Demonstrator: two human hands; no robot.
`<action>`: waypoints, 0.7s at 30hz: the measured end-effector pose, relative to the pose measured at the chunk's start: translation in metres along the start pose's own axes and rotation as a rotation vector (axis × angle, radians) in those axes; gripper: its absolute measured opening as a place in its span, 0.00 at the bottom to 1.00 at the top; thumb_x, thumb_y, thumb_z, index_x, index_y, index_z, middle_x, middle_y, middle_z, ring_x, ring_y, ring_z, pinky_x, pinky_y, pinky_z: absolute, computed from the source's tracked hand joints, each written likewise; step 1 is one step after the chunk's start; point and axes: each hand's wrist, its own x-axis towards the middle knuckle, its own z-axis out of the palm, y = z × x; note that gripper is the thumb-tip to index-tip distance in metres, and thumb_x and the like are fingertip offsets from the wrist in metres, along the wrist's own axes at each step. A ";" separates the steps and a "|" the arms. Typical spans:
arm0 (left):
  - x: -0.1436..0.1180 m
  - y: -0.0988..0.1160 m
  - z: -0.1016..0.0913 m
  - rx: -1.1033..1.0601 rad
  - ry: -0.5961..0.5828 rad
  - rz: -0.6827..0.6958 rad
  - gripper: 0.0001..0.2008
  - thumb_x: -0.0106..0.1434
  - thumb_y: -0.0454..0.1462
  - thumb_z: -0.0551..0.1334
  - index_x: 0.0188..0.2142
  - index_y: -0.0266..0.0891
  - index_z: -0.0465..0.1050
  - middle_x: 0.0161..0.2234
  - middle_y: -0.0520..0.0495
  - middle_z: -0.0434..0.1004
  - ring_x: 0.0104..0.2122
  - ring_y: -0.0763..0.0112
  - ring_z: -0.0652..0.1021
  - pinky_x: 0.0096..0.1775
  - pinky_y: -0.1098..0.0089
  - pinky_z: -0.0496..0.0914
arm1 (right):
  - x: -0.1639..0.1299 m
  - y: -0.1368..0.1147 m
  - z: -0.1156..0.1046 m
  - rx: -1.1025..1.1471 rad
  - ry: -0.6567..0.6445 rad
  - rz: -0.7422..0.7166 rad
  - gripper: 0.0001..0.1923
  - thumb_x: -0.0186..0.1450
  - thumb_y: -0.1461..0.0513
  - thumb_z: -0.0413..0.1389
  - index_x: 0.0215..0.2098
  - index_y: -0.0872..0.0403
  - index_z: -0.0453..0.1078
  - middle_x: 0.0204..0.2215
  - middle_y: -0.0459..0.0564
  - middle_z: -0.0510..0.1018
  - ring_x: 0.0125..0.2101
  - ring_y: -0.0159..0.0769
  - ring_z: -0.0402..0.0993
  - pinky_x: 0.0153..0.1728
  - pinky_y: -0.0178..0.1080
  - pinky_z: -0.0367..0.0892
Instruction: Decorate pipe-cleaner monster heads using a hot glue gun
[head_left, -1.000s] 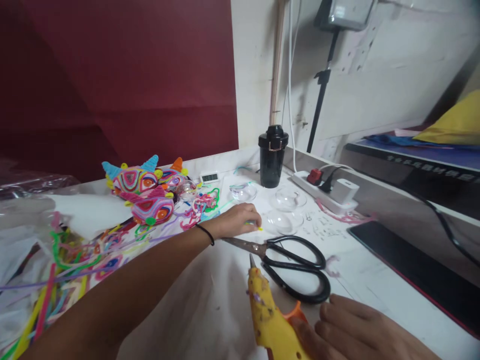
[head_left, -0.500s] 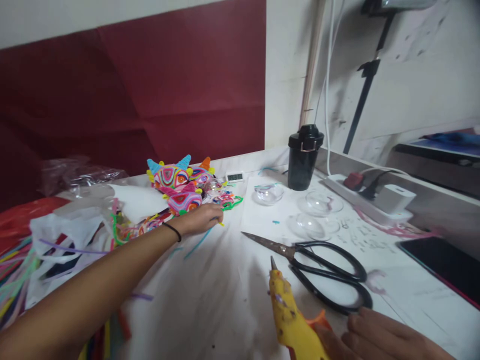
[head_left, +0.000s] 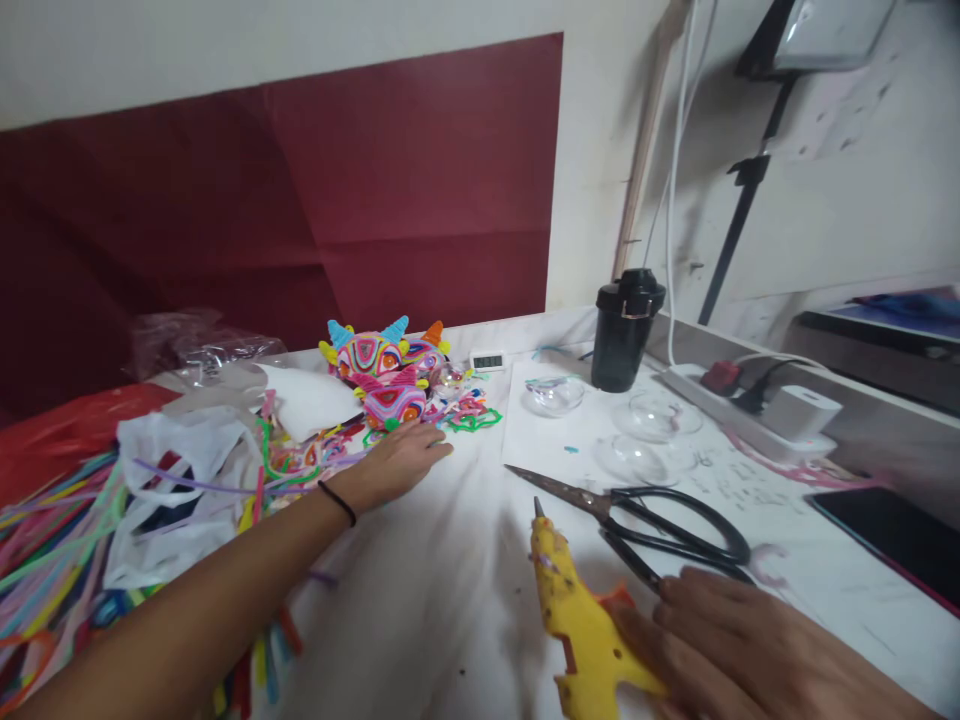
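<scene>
My left hand (head_left: 405,462) lies low over the white table, palm down with its fingers stretched out. Just beyond it sits a cluster of colourful fuzzy-wire animal heads (head_left: 390,395) with blue, pink and orange horns. Beside its fingertips are small coloured scraps and a green fuzzy wire (head_left: 480,422). At the lower right my right hand (head_left: 742,640) is closed around a yellow hot glue gun (head_left: 566,600), its nozzle pointing away from me; part of the grip is hidden. Large black-handled scissors (head_left: 574,497) lie just past the gun, partly covered by my right hand.
Bundled fuzzy wires (head_left: 60,540) and a white plastic bag (head_left: 180,440) fill the left side. Clear plastic domes (head_left: 555,397) rest on white paper. A black cup (head_left: 626,335), a power strip (head_left: 750,410) and a phone (head_left: 892,540) stand or lie on the right.
The blue strips near my left hand no longer show on the bare table. The left fingers have straightened. My right hand has come further into view, over the scissor handles. The whole view has shifted.
</scene>
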 end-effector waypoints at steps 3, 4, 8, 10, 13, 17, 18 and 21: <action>-0.006 0.009 -0.008 -0.044 0.082 -0.021 0.13 0.65 0.31 0.53 0.46 0.39 0.72 0.46 0.42 0.75 0.49 0.63 0.73 0.54 0.56 0.65 | 0.014 0.006 -0.004 0.009 -0.122 0.019 0.19 0.73 0.63 0.37 0.44 0.60 0.68 0.29 0.53 0.77 0.29 0.36 0.73 0.32 0.38 0.66; -0.008 0.014 -0.010 -0.069 0.121 -0.037 0.13 0.65 0.31 0.53 0.45 0.38 0.72 0.46 0.41 0.75 0.49 0.62 0.73 0.54 0.56 0.66 | 0.018 0.009 -0.003 0.045 -0.192 0.043 0.18 0.73 0.63 0.38 0.43 0.59 0.68 0.28 0.52 0.76 0.28 0.36 0.72 0.31 0.38 0.66; -0.023 0.031 -0.017 -0.192 0.290 -0.138 0.12 0.66 0.34 0.53 0.42 0.37 0.74 0.42 0.42 0.78 0.46 0.63 0.75 0.49 0.59 0.70 | 0.032 0.022 0.013 0.106 -0.392 0.113 0.15 0.71 0.61 0.43 0.42 0.60 0.69 0.29 0.52 0.74 0.29 0.38 0.70 0.32 0.40 0.64; -0.033 0.039 -0.020 -0.227 0.334 -0.173 0.11 0.66 0.35 0.53 0.40 0.38 0.74 0.41 0.43 0.78 0.44 0.64 0.77 0.47 0.61 0.72 | 0.038 0.027 0.024 0.116 -0.503 0.132 0.13 0.70 0.61 0.45 0.39 0.59 0.69 0.29 0.51 0.73 0.29 0.37 0.70 0.32 0.39 0.63; -0.047 0.053 -0.027 -0.228 0.338 -0.182 0.10 0.65 0.35 0.54 0.40 0.38 0.73 0.40 0.44 0.78 0.42 0.65 0.77 0.47 0.61 0.72 | 0.045 0.028 0.037 0.095 -0.606 0.157 0.14 0.70 0.58 0.46 0.39 0.60 0.69 0.30 0.53 0.74 0.30 0.38 0.70 0.33 0.39 0.63; -0.062 0.081 -0.036 -0.227 0.343 -0.143 0.09 0.66 0.36 0.54 0.40 0.41 0.72 0.39 0.47 0.78 0.42 0.64 0.77 0.46 0.60 0.71 | 0.045 0.026 0.045 0.084 -0.698 0.214 0.13 0.68 0.59 0.50 0.43 0.60 0.70 0.34 0.55 0.76 0.34 0.40 0.72 0.34 0.39 0.64; -0.065 0.091 -0.038 -0.226 0.356 -0.110 0.08 0.66 0.35 0.54 0.41 0.42 0.71 0.40 0.47 0.78 0.43 0.64 0.76 0.47 0.60 0.71 | 0.045 0.026 0.046 0.086 -0.710 0.235 0.14 0.68 0.59 0.51 0.45 0.60 0.70 0.35 0.55 0.76 0.35 0.40 0.72 0.34 0.39 0.64; -0.070 0.125 -0.041 -0.260 0.378 -0.038 0.09 0.65 0.32 0.55 0.43 0.41 0.70 0.40 0.47 0.76 0.44 0.64 0.75 0.49 0.60 0.69 | 0.038 0.026 0.042 0.115 -0.717 0.291 0.18 0.67 0.57 0.53 0.51 0.61 0.68 0.38 0.56 0.76 0.37 0.41 0.72 0.35 0.40 0.65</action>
